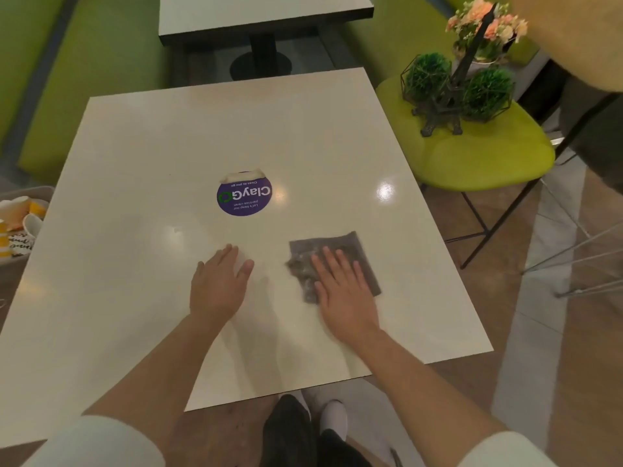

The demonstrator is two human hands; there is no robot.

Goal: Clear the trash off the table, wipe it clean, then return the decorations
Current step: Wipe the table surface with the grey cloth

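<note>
Lower right of centre: right hand (344, 291) flat on grey cloth (337, 261), fingers straight, pressed to table (135, 163). Left hand (219, 284) beside it, fingers spread flat on bare top. Upper right: decorations (462, 79) on green chair (488, 156). Left edge: trash (20, 224) in bin.

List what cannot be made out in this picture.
Head view:
- Part of the grey cloth: covered by the right hand.
- Trash in the bin: cut by the left edge.
- Small print on the purple sticker: too small, upside down.
- Left hand fingertips: blurred.
</note>
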